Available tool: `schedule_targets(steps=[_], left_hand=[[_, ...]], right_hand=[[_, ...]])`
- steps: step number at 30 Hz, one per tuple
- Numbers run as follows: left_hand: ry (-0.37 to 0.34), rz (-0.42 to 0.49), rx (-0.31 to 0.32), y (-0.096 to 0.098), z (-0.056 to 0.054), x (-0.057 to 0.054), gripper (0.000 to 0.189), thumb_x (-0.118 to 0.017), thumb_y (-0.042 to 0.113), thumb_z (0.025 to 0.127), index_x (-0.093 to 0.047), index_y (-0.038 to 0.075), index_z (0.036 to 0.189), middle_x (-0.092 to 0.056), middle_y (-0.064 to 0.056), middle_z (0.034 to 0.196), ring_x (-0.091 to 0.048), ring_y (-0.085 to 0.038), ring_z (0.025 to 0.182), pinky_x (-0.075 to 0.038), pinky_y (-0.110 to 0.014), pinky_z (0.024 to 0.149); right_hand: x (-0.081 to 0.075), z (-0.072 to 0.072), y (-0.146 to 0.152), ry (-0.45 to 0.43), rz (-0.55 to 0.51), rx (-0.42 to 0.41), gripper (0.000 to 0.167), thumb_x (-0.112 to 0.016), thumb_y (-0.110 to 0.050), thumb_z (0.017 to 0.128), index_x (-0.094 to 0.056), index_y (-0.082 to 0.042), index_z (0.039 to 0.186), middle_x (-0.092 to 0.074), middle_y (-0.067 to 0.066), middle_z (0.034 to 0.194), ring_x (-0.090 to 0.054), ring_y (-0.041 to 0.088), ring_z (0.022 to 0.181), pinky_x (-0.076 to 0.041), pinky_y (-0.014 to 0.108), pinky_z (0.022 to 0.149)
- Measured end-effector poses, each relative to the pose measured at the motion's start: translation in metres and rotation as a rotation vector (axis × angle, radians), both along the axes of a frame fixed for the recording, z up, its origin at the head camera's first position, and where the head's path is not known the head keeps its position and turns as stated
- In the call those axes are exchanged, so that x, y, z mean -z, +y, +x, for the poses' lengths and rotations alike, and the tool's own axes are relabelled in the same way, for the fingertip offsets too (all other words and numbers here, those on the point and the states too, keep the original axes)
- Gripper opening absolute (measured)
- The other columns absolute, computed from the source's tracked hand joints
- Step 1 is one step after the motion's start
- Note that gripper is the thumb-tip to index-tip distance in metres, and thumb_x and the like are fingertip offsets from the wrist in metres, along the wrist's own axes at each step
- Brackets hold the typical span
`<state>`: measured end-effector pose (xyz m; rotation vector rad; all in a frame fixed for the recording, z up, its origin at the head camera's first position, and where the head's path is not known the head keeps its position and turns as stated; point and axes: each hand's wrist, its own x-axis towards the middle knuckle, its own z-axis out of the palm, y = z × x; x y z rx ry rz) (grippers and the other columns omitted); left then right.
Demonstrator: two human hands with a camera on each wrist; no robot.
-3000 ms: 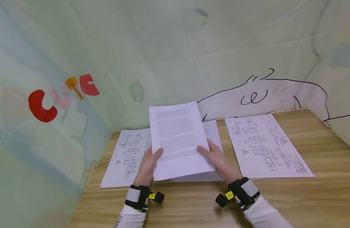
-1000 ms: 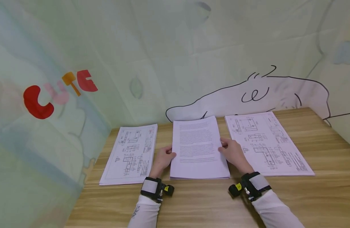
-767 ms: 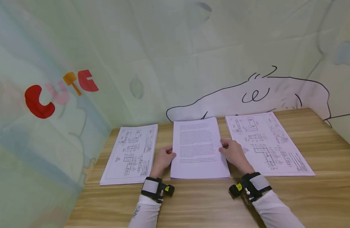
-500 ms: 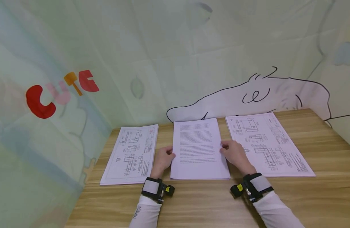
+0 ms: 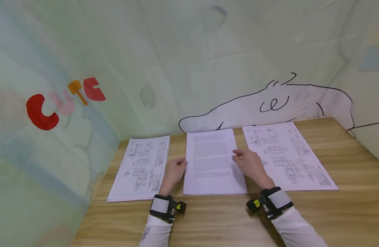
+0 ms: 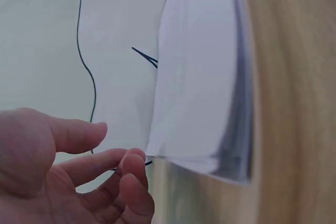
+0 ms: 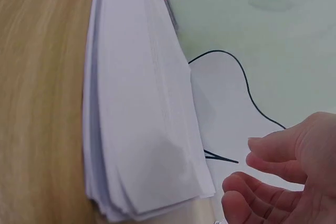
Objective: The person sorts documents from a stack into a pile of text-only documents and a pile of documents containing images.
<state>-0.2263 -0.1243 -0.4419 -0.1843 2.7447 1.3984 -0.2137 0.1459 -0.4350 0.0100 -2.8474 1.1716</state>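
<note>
The middle stack of printed paper (image 5: pixel 211 185) lies flat on the table, its top page covered in lines of text. My left hand (image 5: pixel 173 173) is at its left edge. In the left wrist view, the left thumb stands apart from the fingers, and loosely bent fingertips (image 6: pixel 135 157) are right at the stack's edge. My right hand (image 5: pixel 250 166) is over the stack's right edge, casting a shadow on the page. Its fingers (image 7: pixel 239 203) are loosely bent with nothing between them and the thumb, a little off the paper in the right wrist view.
A stack of technical drawings (image 5: pixel 140 168) lies to the left on the wooden table (image 5: pixel 214 219), and another drawing stack (image 5: pixel 289 157) lies to the right. A printed cloth backdrop (image 5: pixel 189 68) rises behind the table and along its left side.
Three seconds ago both hands held a sheaf of text pages in the air; it now lies on the middle stack. Since half a second ago, my right hand has come off the edge, over the page.
</note>
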Motion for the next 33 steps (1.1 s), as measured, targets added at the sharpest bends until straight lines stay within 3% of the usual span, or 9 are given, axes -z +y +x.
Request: schedule_targets(steps=[3,8,12,17,22,26,31,33], left_hand=[[0.018,-0.019,-0.008,-0.003,0.005,-0.009,0.039,-0.053,0.027,0.101,-0.063,0.008,0.133,-0.067,-0.012,0.125,-0.064,-0.022,0.108,-0.054,-0.032,0.083],[0.079,-0.020,0.013,-0.012,0.013,-0.021,0.038,-0.053,0.027,0.101,-0.063,0.009,0.133,-0.070,-0.010,0.119,-0.063,-0.019,0.095,-0.049,-0.025,0.072],[0.153,-0.036,0.009,-0.024,0.016,-0.026,0.035,-0.054,0.024,0.101,-0.065,0.008,0.130,-0.072,-0.010,0.114,-0.062,-0.018,0.091,-0.048,-0.023,0.070],[0.192,-0.106,-0.031,-0.051,0.015,-0.029,0.034,-0.054,0.024,0.100,-0.066,0.009,0.128,-0.073,-0.011,0.112,-0.063,-0.020,0.089,-0.047,-0.023,0.067],[0.169,-0.210,-0.082,-0.085,0.015,-0.028,0.036,-0.052,0.024,0.101,-0.065,0.007,0.129,-0.070,-0.015,0.120,-0.064,-0.028,0.102,-0.051,-0.034,0.077],[0.135,-0.352,-0.124,-0.111,0.019,-0.026,0.038,-0.050,0.023,0.101,-0.064,0.002,0.129,-0.064,-0.024,0.129,-0.061,-0.040,0.117,-0.050,-0.050,0.092],[0.066,-0.456,-0.134,-0.134,0.022,-0.023,0.042,-0.050,0.022,0.099,-0.061,-0.003,0.131,-0.057,-0.030,0.136,-0.063,-0.043,0.112,-0.051,-0.049,0.081],[0.032,-0.461,-0.123,-0.141,0.021,-0.020,0.044,-0.049,0.022,0.099,-0.058,-0.005,0.133,-0.052,-0.032,0.140,-0.059,-0.045,0.118,-0.051,-0.052,0.088]], right_hand=[[-0.002,0.001,-0.006,0.029,-0.033,-0.027,0.036,-0.056,-0.019,0.099,-0.063,-0.001,0.129,-0.068,0.021,0.118,-0.060,0.023,0.081,-0.044,0.026,0.062],[-0.003,0.004,-0.020,0.059,-0.064,-0.078,0.032,-0.057,-0.019,0.099,-0.067,-0.003,0.125,-0.070,0.019,0.119,-0.063,0.022,0.084,-0.047,0.025,0.066],[-0.007,0.007,-0.035,0.042,-0.062,-0.116,0.031,-0.057,-0.021,0.098,-0.068,-0.007,0.124,-0.070,0.015,0.122,-0.064,0.021,0.090,-0.050,0.028,0.070],[-0.010,0.011,-0.050,0.030,-0.080,-0.155,0.030,-0.060,-0.021,0.098,-0.069,-0.009,0.123,-0.071,0.010,0.120,-0.065,0.021,0.094,-0.052,0.029,0.073],[-0.009,0.016,-0.066,0.045,-0.151,-0.196,0.030,-0.061,-0.018,0.097,-0.068,-0.007,0.124,-0.072,0.010,0.114,-0.065,0.019,0.090,-0.050,0.026,0.069],[-0.005,0.019,-0.081,0.095,-0.208,-0.201,0.032,-0.063,-0.015,0.095,-0.066,-0.007,0.126,-0.071,0.012,0.118,-0.067,0.022,0.098,-0.054,0.030,0.077],[-0.004,0.021,-0.099,0.101,-0.292,-0.220,0.037,-0.064,-0.014,0.095,-0.062,-0.009,0.132,-0.066,0.014,0.130,-0.065,0.025,0.109,-0.056,0.040,0.089],[-0.004,0.021,-0.106,0.086,-0.332,-0.239,0.039,-0.063,-0.013,0.095,-0.060,-0.009,0.134,-0.064,0.016,0.132,-0.064,0.027,0.113,-0.056,0.043,0.093]])
